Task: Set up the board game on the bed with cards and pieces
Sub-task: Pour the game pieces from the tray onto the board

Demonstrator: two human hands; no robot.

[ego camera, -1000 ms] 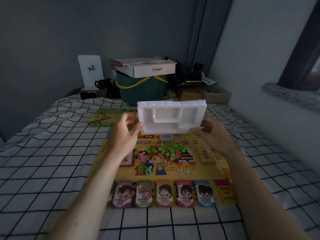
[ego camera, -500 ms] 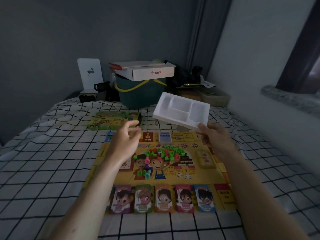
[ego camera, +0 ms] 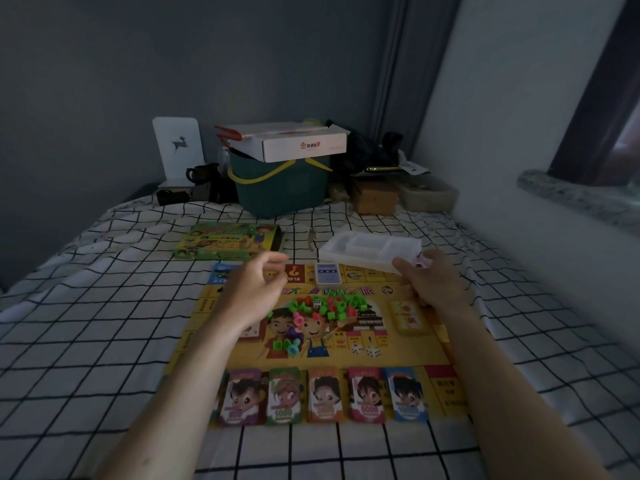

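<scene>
The yellow game board (ego camera: 427,344) lies flat on the checked bed. Small green and red pieces (ego camera: 329,306) are heaped at its centre, with two white dice (ego camera: 367,351) nearer me. Several stacks of play money (ego camera: 325,396) line its near edge. A blue card deck (ego camera: 327,273) and a yellow card deck (ego camera: 408,315) rest on the board. My right hand (ego camera: 433,282) grips the near edge of the white foam tray (ego camera: 367,249), held low and flat beyond the board's far right corner. My left hand (ego camera: 254,292) hovers over the board's left side, fingers loosely curled, holding nothing.
The green game box (ego camera: 225,240) lies on the bed beyond the board's left corner. A green bucket (ego camera: 280,188) with a white cardboard box (ego camera: 287,142) on top stands at the head of the bed among other clutter. A wall runs along the right.
The foam tray has gone from upright in both hands to flat and low at the far right, held by my right hand alone. My left hand let go and dropped toward the board.
</scene>
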